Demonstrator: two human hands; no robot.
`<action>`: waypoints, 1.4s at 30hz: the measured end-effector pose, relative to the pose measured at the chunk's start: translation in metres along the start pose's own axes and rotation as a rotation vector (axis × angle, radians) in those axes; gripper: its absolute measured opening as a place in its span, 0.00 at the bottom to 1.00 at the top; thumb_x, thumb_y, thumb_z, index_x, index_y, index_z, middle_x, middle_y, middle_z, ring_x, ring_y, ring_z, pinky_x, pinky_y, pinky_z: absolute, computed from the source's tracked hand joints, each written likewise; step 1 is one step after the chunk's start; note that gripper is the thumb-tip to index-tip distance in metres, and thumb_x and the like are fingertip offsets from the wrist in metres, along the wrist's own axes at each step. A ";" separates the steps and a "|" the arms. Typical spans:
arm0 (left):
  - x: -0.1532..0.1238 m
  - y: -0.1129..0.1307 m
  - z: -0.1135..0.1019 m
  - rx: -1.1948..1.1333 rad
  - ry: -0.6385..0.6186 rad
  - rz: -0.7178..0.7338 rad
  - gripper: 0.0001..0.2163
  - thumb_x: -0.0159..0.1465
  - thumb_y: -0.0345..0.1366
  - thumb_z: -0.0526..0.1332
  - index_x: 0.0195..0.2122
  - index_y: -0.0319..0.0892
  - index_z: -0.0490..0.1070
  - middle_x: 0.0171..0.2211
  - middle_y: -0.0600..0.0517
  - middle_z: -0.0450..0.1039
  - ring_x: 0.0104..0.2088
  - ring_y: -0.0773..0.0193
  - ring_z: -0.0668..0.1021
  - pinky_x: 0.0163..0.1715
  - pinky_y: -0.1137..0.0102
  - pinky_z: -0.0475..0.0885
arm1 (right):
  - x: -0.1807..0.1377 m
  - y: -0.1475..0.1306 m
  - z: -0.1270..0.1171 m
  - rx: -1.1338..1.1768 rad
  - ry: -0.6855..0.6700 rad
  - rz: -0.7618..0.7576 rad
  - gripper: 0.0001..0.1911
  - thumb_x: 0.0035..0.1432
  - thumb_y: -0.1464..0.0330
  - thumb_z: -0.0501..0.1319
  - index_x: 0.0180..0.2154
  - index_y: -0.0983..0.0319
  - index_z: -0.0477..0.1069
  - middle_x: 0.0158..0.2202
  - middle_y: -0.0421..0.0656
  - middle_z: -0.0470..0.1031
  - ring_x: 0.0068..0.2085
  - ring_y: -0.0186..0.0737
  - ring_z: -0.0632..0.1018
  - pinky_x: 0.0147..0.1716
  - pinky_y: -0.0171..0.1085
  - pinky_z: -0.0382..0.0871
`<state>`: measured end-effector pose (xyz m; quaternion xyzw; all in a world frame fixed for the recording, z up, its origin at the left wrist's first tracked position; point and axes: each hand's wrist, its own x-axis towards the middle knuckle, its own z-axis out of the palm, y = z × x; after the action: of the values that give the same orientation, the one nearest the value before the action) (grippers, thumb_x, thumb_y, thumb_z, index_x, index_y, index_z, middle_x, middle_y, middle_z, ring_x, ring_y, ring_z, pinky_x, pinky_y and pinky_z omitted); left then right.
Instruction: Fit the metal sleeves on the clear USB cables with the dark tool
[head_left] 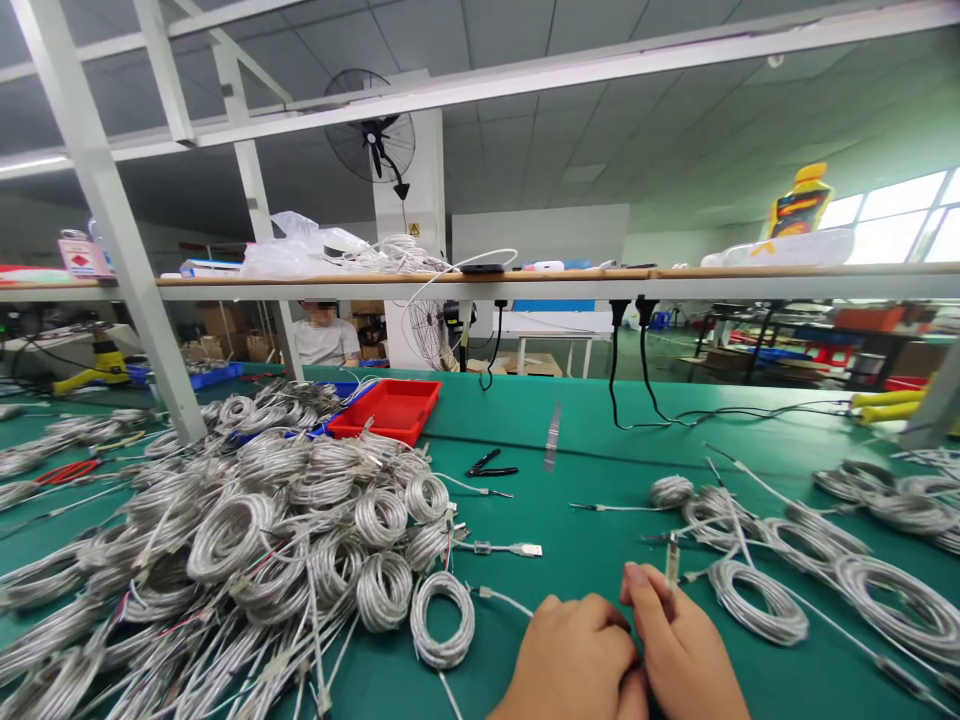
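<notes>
Standing nearly upright in this view, a small pale piece [673, 562] is poking out from the fingers of the right hand [686, 645], with its long side pointing away from the person. The right hand is pinching it and so is nearer to it; the left hand [574, 655] is sitting just to its left, with the knuckles almost touching the right hand. The left hand is curling in, but its palm is hiding, so I cannot tell what it is holding. A thin white wire [510, 602] is running up to the left hand's knuckles. One round coil [467, 622] is lying near that hand, and a big heap of coils [315, 480] is filling the left side. More loops [796, 618] are crowding the right hand's side. Straight ahead, the green table [517, 410] is giving more room, with black cutters [491, 468] lying farther off.
</notes>
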<state>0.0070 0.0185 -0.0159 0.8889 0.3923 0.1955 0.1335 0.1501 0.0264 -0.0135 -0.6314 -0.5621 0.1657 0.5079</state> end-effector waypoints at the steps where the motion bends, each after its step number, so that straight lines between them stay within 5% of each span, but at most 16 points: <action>1: 0.000 0.000 0.000 0.001 -0.004 0.002 0.11 0.69 0.41 0.59 0.46 0.45 0.77 0.50 0.48 0.78 0.48 0.50 0.79 0.48 0.55 0.74 | 0.000 0.000 0.000 0.002 -0.001 0.000 0.42 0.50 0.25 0.46 0.20 0.56 0.67 0.20 0.43 0.72 0.25 0.45 0.74 0.27 0.38 0.71; 14: 0.003 -0.002 -0.001 0.049 -0.029 0.014 0.10 0.69 0.42 0.59 0.44 0.43 0.77 0.46 0.46 0.79 0.46 0.49 0.80 0.45 0.56 0.76 | -0.001 0.031 0.009 0.135 -0.047 -0.074 0.33 0.65 0.39 0.52 0.24 0.58 0.67 0.21 0.39 0.70 0.25 0.42 0.72 0.28 0.36 0.66; 42: 0.001 0.004 -0.006 0.006 -0.023 -0.006 0.11 0.71 0.41 0.58 0.48 0.45 0.77 0.48 0.47 0.79 0.49 0.48 0.80 0.48 0.53 0.76 | -0.004 0.043 0.011 0.226 -0.178 -0.034 0.30 0.68 0.41 0.48 0.31 0.58 0.71 0.19 0.36 0.65 0.21 0.39 0.66 0.20 0.36 0.58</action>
<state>0.0077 0.0176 -0.0090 0.8902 0.3939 0.1838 0.1361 0.1637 0.0349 -0.0556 -0.5431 -0.5934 0.2747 0.5267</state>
